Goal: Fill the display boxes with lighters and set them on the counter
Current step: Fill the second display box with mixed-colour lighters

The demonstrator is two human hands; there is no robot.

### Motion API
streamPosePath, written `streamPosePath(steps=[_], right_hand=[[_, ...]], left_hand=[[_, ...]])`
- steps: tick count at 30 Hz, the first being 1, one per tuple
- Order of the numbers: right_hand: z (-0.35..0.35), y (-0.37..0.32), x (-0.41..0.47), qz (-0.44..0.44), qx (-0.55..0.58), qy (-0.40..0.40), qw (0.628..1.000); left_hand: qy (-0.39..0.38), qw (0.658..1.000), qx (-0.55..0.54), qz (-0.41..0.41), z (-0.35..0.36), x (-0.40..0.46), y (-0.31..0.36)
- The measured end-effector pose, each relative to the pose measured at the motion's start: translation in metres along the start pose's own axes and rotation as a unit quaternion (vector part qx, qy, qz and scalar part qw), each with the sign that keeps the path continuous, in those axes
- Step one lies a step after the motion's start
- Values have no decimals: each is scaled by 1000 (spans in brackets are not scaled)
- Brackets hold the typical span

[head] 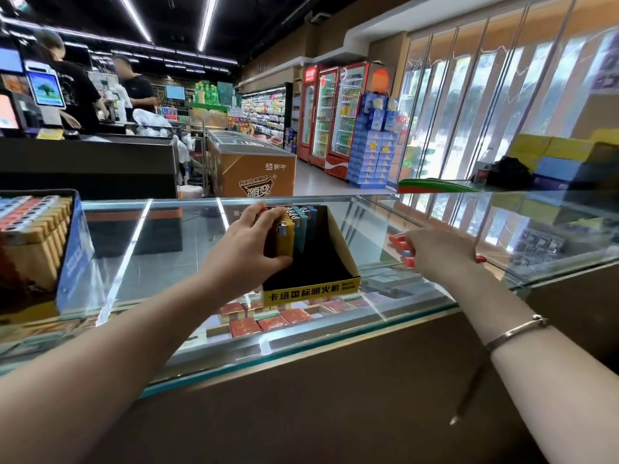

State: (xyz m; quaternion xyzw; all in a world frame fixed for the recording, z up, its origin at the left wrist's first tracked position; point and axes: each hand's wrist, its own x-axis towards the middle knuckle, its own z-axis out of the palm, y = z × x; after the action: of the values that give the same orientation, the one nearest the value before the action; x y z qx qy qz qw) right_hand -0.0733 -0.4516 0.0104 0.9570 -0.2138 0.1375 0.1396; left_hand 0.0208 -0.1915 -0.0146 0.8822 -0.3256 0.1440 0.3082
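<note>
My left hand [249, 244] grips the upright lighters [289, 229] inside the display box [338, 249]; my right hand [435, 251] grasps red lighters [400, 244] on the glass counter [167, 262].

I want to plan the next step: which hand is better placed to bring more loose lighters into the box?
Right. The right hand is at the red lighters on the glass counter; the left hand holds the lighters in the display box.

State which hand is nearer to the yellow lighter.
Left. The left hand touches the yellow lighter in the box; the right hand is off to its right.
</note>
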Motion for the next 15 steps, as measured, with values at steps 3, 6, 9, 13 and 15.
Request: streamPosePath(steps=[3,6,9,13,15], right_hand=[[-1,15,1,-36,39,-78,996],[2,18,2,-47,72,-115,990],[3,18,5,-37,75,-140,987],[6,21,7,-20,8,-95,995],[13,22,7,12,37,-22,999]], left_hand=[[1,1000,3,2,1,0,0],[3,1000,3,-2,1,0,-1],[4,1000,-4,-2,2,-2,-2],[2,1000,-5,0,2,-4,-2],[3,1000,-4,1,2,-3,-3]])
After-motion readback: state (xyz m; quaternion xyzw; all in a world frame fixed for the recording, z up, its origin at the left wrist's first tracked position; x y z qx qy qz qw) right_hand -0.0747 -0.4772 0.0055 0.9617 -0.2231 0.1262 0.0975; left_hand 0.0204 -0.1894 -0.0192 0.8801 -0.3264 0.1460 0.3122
